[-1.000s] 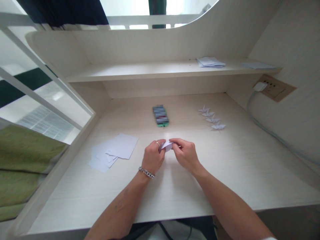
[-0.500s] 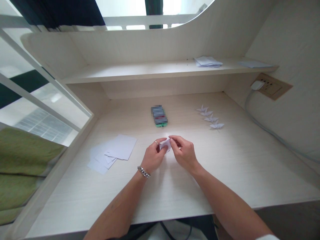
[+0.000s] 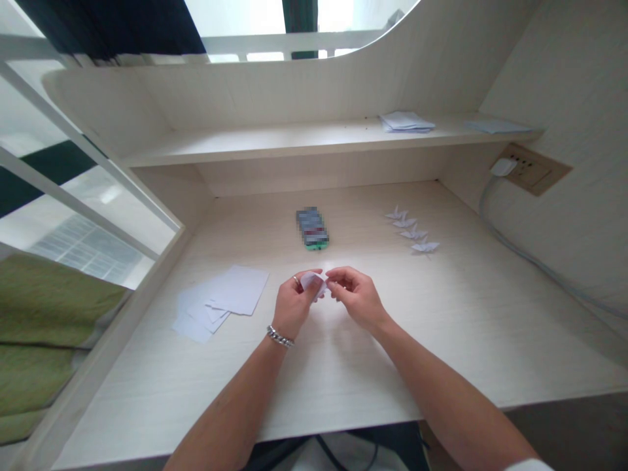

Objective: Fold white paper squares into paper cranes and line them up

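Between my two hands is a small folded piece of white paper (image 3: 312, 282), held just above the desk. My left hand (image 3: 294, 302) is closed on it, thumb laid across its face; a ring and a chain bracelet show on this side. The fingertips of my right hand (image 3: 359, 296) pinch the paper's right edge. The exact folds are too small to make out. Farther back to the right, several folded paper cranes (image 3: 424, 247) stand in a slanting row. Loose white paper sheets (image 3: 240, 290) lie overlapping to the left of my left hand.
A phone (image 3: 313, 227), blurred on its screen, lies beyond my hands. Stacked papers (image 3: 406, 122) rest on the shelf (image 3: 275, 142) above the desk (image 3: 441, 327). At right, a grey cable (image 3: 534, 261) runs from a wall socket (image 3: 532, 169).
Both hands have shifted slightly left with the paper. It has turned, so a rounded face shows above my left thumb, and my right fingertips have moved to its right edge.
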Motion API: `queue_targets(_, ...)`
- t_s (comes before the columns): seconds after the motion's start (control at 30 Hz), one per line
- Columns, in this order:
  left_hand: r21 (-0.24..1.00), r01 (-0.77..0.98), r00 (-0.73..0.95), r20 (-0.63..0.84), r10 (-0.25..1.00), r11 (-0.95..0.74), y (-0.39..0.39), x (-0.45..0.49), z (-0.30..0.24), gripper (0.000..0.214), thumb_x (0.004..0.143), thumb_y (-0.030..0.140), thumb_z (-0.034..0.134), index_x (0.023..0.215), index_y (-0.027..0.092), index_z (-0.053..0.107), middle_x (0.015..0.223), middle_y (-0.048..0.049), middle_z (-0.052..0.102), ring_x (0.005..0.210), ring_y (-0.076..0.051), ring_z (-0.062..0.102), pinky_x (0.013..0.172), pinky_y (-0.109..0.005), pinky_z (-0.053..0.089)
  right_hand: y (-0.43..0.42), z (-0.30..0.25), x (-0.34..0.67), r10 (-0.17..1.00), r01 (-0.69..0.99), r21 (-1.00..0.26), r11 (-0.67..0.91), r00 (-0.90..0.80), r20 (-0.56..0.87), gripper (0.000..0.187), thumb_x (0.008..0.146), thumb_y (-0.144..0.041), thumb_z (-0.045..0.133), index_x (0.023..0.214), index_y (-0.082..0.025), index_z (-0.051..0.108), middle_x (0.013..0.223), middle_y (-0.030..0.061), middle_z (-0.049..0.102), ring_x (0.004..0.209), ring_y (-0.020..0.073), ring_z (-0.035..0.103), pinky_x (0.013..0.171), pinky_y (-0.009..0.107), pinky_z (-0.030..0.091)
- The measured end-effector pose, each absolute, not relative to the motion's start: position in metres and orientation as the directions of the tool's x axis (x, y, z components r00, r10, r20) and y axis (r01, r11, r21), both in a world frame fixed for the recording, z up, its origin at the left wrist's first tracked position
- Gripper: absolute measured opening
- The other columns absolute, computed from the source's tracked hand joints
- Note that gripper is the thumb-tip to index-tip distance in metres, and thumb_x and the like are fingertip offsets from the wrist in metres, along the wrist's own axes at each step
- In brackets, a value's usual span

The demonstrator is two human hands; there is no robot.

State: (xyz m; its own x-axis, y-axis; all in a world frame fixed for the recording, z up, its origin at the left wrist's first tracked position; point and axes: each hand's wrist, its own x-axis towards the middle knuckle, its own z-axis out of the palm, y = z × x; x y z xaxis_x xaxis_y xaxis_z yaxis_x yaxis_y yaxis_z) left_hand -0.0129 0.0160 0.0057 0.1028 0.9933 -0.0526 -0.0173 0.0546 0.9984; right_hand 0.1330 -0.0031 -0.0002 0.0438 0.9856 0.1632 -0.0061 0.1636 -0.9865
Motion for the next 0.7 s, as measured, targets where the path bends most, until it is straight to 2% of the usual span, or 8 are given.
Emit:
queue_targets(0.17,0.997,-0.034,0.119,-0.07,0.99,0.075,0.0163,-0.0125,0.0033,0.048,0.068,0.047,0.074,0.099,0.009,0.071,0.078,-0.0067,0.071,0.064,-0.014,0.061,0.059,-0.025,0.048,0.0003,-0.0006,0.1348,0.996,-0.146,-0.987,0.061,-0.055,0.07,0.022,0.076,-0.033,0.067,0.09,-0.016,0.07,0.068,0.0018,0.067,0.055,0.0118,0.056,0.051,0.025,0.045)
queue_targets(0.27,0.998,-0.018,0.127,-0.064,0.99,0.067,0.0154,-0.0124,0.0047,0.049,0.07,0.048,0.073,0.1,0.009,0.071,0.08,-0.0074,0.072,0.065,-0.015,0.061,0.059,-0.025,0.048,0.0009,0.0003,0.1367,0.997,-0.173,-0.985,0.017,-0.073,0.029,0.024,0.075,-0.034,0.069,0.091,-0.017,0.072,0.068,0.0018,0.069,0.054,0.0111,0.055,0.051,0.024,0.044)
queue_targets(0.7,1.0,0.001,0.196,-0.026,0.98,0.027,0.011,-0.0129,0.0126,0.047,0.072,0.047,0.071,0.098,0.009,0.07,0.075,-0.0069,0.072,0.062,-0.015,0.064,0.056,-0.023,0.048,0.002,0.0021,0.1402,0.995,-0.196,-0.98,0.02,-0.091,0.039,0.025,0.067,-0.036,0.077,0.086,-0.021,0.077,0.065,0.0022,0.071,0.057,0.0133,0.059,0.051,0.025,0.042)
